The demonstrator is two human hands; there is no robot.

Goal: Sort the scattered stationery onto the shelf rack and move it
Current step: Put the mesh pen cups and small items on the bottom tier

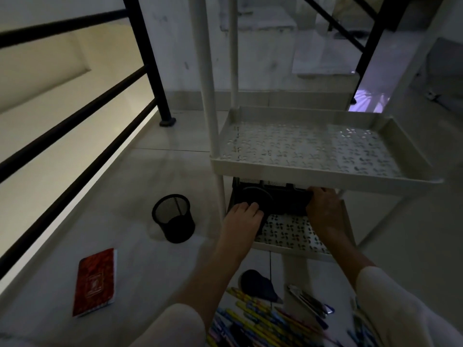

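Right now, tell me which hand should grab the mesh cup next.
Left. The cup stands on the floor just left of the left hand; the right hand holds the organizer's other end and would likely have to cross over.

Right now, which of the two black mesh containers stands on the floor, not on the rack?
The round pen cup, upright and alone left of the rack. The wider organizer sits on the rack's lower tray.

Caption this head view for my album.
Left hand and right hand hold a black organizer on the lower shelf; mesh cup nearby.
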